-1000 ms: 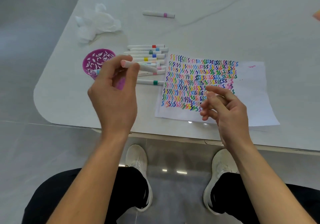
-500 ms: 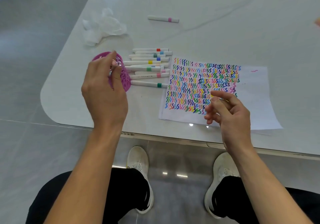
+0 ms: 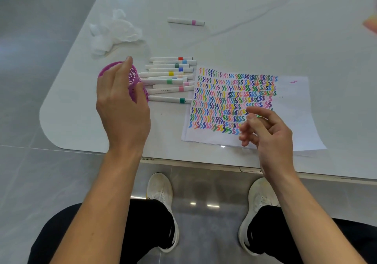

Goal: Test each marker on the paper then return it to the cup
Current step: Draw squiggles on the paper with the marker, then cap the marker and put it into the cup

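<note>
A purple lattice cup [image 3: 136, 78] stands on the white table [image 3: 244, 39], left of a row of several white markers [image 3: 169, 73] with coloured bands. My left hand [image 3: 122, 111] is at the cup with fingers stretched over its rim and the thumb at its near side; it holds no marker. The cup's inside is hidden by the hand. A sheet of paper [image 3: 291, 104] covered in coloured zigzag strokes lies to the right. My right hand [image 3: 267, 133] hovers over the paper's near edge, fingers loosely curled and holding nothing.
One marker with a pink band [image 3: 185, 21] lies alone farther back. Crumpled white tissue [image 3: 116, 31] sits at the back left. An orange thing [image 3: 370, 26] shows at the right edge. The table's rounded corner [image 3: 53, 129] is near my left hand.
My left hand carried a marker from above the row down to the cup and no longer holds it. My right hand stayed over the paper.
</note>
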